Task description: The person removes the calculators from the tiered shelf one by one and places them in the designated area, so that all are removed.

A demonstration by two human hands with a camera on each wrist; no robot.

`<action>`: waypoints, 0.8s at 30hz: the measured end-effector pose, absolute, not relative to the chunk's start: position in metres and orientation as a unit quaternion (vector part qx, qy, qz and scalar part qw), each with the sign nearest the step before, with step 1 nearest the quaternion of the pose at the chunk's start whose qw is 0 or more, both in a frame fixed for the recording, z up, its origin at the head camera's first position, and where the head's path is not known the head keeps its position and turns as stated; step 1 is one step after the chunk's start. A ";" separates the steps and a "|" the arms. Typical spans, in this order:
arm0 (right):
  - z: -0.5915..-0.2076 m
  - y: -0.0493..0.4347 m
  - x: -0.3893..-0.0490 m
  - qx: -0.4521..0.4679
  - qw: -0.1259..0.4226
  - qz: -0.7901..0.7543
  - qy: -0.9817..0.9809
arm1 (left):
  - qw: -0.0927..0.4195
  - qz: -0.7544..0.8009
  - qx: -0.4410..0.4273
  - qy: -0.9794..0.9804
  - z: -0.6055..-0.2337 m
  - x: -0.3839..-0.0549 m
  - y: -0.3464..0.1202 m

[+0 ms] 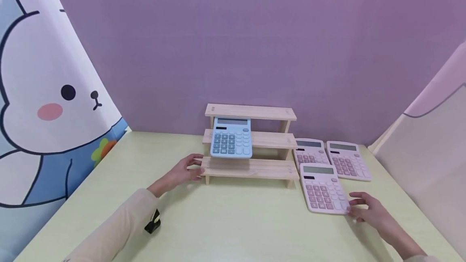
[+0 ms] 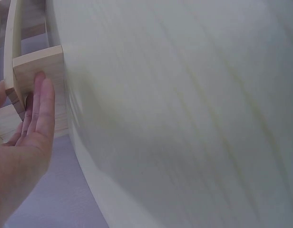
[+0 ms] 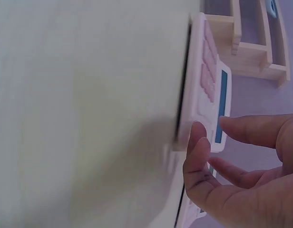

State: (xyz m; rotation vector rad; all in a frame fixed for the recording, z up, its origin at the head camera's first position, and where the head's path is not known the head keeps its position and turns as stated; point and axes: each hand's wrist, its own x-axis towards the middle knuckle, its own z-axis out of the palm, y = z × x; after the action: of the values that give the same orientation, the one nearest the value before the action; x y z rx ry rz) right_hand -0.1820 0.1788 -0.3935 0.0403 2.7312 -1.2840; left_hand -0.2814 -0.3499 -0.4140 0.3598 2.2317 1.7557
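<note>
My left hand (image 1: 186, 169) is at the left end of the lowest tier of a three-tier wooden display shelf (image 1: 251, 169). In the left wrist view its extended fingers (image 2: 45, 102) lie along the side support under the board, with the thumb near the board's end. A blue calculator (image 1: 231, 140) leans on the shelf, left of its middle. My right hand (image 1: 369, 213) is at the lower right corner of the front pink calculator (image 1: 322, 191). Its fingertips meet that corner, while in the right wrist view the thumb (image 3: 253, 130) stands apart from them.
Two more pink calculators, one (image 1: 310, 155) partly covered by the front one and another (image 1: 347, 163) to its right, lie right of the shelf. A small black object (image 1: 153, 222) is beside the left sleeve. A purple panel (image 1: 233, 43) rises behind the pale table (image 1: 233, 221).
</note>
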 end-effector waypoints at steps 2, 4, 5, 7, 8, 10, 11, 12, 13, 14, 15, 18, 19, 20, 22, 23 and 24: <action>-0.390 0.178 -0.183 0.012 0.055 -0.421 0.905 | 0.139 0.603 0.127 0.775 -0.414 -0.282 -0.350; -0.387 0.178 -0.184 0.008 0.047 -0.419 0.907 | 0.138 0.600 0.130 0.778 -0.413 -0.282 -0.350; -0.386 0.177 -0.185 0.005 0.041 -0.419 0.907 | 0.139 0.601 0.124 0.778 -0.413 -0.282 -0.349; -0.384 0.175 -0.187 -0.001 0.029 -0.420 0.907 | 0.140 0.600 0.126 0.778 -0.413 -0.282 -0.349; -0.383 0.174 -0.188 -0.004 0.023 -0.425 0.905 | 0.141 0.600 0.127 0.777 -0.413 -0.282 -0.349; -0.381 0.170 -0.190 -0.015 0.009 -0.434 0.901 | 0.143 0.601 0.123 0.776 -0.413 -0.282 -0.349; -0.381 0.168 -0.192 -0.020 0.000 -0.441 0.897 | 0.143 0.602 0.125 0.776 -0.413 -0.282 -0.349; -0.380 0.165 -0.193 -0.027 -0.007 -0.450 0.893 | 0.143 0.601 0.127 0.776 -0.413 -0.282 -0.350; -0.380 0.162 -0.195 -0.034 -0.015 -0.462 0.886 | 0.144 0.601 0.129 0.776 -0.413 -0.282 -0.350; -0.379 0.159 -0.196 -0.043 -0.021 -0.473 0.880 | 0.144 0.602 0.130 0.775 -0.413 -0.282 -0.350; -0.379 0.155 -0.198 -0.052 -0.026 -0.482 0.874 | 0.144 0.601 0.130 0.775 -0.413 -0.282 -0.350; -0.377 0.144 -0.202 -0.074 -0.028 -0.517 0.852 | 0.144 0.603 0.126 0.775 -0.413 -0.282 -0.350; -0.377 0.140 -0.203 -0.080 -0.025 -0.527 0.846 | 0.144 0.602 0.126 0.775 -0.413 -0.282 -0.350; -0.377 0.137 -0.205 -0.086 -0.020 -0.538 0.838 | 0.143 0.603 0.126 0.775 -0.413 -0.281 -0.350; -0.377 0.130 -0.206 -0.097 -0.009 -0.557 0.825 | 0.143 0.603 0.126 0.775 -0.413 -0.281 -0.350; -0.377 0.126 -0.207 -0.102 -0.003 -0.564 0.819 | 0.144 0.603 0.127 0.775 -0.413 -0.281 -0.350; -0.377 0.123 -0.207 -0.109 0.003 -0.572 0.813 | 0.144 0.603 0.127 0.775 -0.413 -0.281 -0.350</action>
State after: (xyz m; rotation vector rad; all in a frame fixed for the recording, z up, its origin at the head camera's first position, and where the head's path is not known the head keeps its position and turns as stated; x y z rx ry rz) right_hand -0.2074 0.1227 -0.3771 -0.3424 2.5491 -1.7930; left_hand -0.2813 -0.3504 -0.4127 0.3650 2.2332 1.7378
